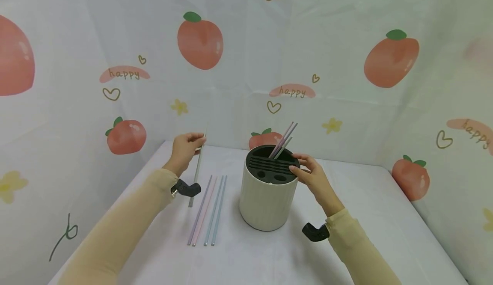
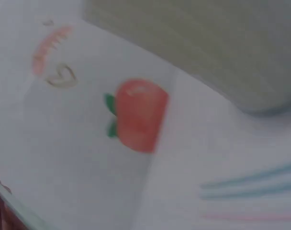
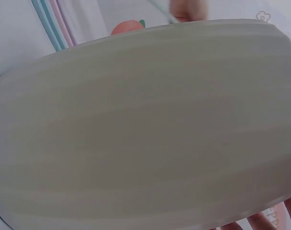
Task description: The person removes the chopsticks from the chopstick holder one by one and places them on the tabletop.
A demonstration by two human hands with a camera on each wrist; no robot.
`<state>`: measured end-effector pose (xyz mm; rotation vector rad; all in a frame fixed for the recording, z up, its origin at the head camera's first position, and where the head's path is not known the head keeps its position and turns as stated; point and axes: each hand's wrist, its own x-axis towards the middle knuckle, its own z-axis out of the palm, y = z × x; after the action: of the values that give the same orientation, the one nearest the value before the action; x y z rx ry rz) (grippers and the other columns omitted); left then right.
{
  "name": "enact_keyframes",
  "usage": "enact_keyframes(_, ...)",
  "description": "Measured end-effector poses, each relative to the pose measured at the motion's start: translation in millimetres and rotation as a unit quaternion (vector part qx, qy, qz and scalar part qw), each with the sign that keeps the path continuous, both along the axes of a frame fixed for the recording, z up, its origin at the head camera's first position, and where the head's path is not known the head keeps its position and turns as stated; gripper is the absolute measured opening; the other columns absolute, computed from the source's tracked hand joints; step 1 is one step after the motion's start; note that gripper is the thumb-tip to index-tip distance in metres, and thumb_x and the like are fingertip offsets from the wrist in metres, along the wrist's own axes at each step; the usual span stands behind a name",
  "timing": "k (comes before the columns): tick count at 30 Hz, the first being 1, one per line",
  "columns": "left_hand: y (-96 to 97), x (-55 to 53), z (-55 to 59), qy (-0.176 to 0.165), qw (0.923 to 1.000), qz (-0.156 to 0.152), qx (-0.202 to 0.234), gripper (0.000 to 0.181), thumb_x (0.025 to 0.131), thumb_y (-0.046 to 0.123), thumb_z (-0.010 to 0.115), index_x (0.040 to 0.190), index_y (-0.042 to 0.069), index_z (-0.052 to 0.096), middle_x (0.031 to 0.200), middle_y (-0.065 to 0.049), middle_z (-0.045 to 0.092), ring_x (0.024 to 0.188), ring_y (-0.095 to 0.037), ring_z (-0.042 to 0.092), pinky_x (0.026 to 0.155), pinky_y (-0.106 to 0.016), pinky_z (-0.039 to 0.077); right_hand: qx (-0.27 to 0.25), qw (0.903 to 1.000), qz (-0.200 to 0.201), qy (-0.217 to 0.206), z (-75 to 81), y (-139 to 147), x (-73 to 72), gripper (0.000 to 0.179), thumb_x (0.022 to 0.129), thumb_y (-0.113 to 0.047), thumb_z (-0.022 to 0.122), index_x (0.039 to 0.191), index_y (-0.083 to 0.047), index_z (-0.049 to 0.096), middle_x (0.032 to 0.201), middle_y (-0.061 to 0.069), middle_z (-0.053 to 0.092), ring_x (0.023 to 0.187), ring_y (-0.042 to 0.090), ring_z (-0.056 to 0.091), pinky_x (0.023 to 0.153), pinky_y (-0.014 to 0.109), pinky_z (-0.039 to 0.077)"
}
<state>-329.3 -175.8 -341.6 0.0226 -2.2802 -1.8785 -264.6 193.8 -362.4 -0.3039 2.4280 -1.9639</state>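
In the head view my left hand [image 1: 187,149] pinches a pale green chopstick [image 1: 199,165] near its upper end. It tilts, its lower end pointing toward me, left of the lying chopsticks; whether that end touches the table I cannot tell. A white utensil holder [image 1: 265,206] with a black slotted top [image 1: 269,165] stands upright on the table. My right hand [image 1: 313,178] grips its right rim with thumb and fingers. Several chopsticks [image 1: 283,141] lean in its rear opening. Only fingertips [image 3: 260,223] of the right hand show in the right wrist view, beside the holder wall [image 3: 145,124].
Purple, pink and blue chopsticks [image 1: 208,210] lie side by side on the white table [image 1: 246,259], left of the holder. A white cloth backdrop [image 1: 239,105] printed with fruit rises behind the table's far edge.
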Motion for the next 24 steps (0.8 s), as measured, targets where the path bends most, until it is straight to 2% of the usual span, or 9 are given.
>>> enact_keyframes(4,-12.9,5.0,-42.0,-0.051,0.9979,-0.011,-0.037,0.036,0.096,0.013,0.06,0.125,-0.008,0.058,0.107,-0.01,0.066,0.095,-0.016,0.063,0.076,-0.021,0.055,0.004,1.0,-0.001,0.0,-0.2,0,0.3,0.05,0.095,-0.02,0.062,0.139,-0.007,0.043,0.137,0.018,0.046,0.124,0.032,0.053,0.106,0.052,0.042)
enact_keyframes(7,-17.8,9.4,-65.3,-0.074,0.9957,-0.012,-0.055,0.034,0.096,0.012,0.06,0.124,-0.008,0.059,0.114,-0.018,0.065,0.101,-0.026,0.062,0.075,-0.022,0.055,0.005,1.0,0.0,0.0,-0.3,0,0.1,0.05,0.095,-0.02,0.062,0.14,-0.007,0.042,0.137,0.018,0.046,0.125,0.032,0.052,0.106,0.052,0.041)
enact_keyframes(9,-19.4,12.2,-76.9,-0.086,0.994,-0.009,-0.067,0.033,0.096,0.011,0.06,0.122,-0.008,0.06,0.116,-0.021,0.064,0.103,-0.029,0.061,0.074,-0.022,0.056,0.003,1.0,0.001,0.0,-0.3,0,-0.1,0.05,0.095,-0.02,0.062,0.14,-0.007,0.042,0.136,0.018,0.046,0.125,0.032,0.052,0.106,0.052,0.041)
enact_keyframes(17,-22.5,11.7,-112.5,-0.131,0.9865,0.006,-0.098,0.026,0.093,0.01,0.063,0.113,-0.007,0.065,0.109,-0.02,0.067,0.081,-0.012,0.06,0.066,-0.021,0.054,0.0,1.0,0.001,0.001,-0.5,0,-0.1,0.05,0.095,-0.019,0.062,0.14,-0.007,0.042,0.136,0.018,0.046,0.123,0.03,0.054,0.106,0.052,0.042)
enact_keyframes(20,-23.3,11.3,-120.1,-0.137,0.985,0.005,-0.105,0.025,0.091,0.009,0.065,0.11,-0.008,0.065,0.098,-0.015,0.069,0.072,-0.009,0.057,0.061,-0.02,0.051,-0.001,1.0,0.0,0.001,-0.3,0,0.1,0.05,0.095,-0.019,0.062,0.139,-0.007,0.043,0.135,0.018,0.047,0.122,0.029,0.054,0.106,0.052,0.042)
enact_keyframes(24,-24.0,11.0,-126.1,-0.141,0.9827,0.005,-0.12,0.025,0.088,0.008,0.069,0.107,-0.009,0.066,0.084,-0.008,0.067,0.062,-0.008,0.053,0.056,-0.02,0.049,-0.002,1.0,0.001,0.0,0.5,0,0.7,0.051,0.095,-0.018,0.062,0.14,-0.006,0.042,0.138,0.019,0.045,0.126,0.036,0.05,0.107,0.054,0.04)
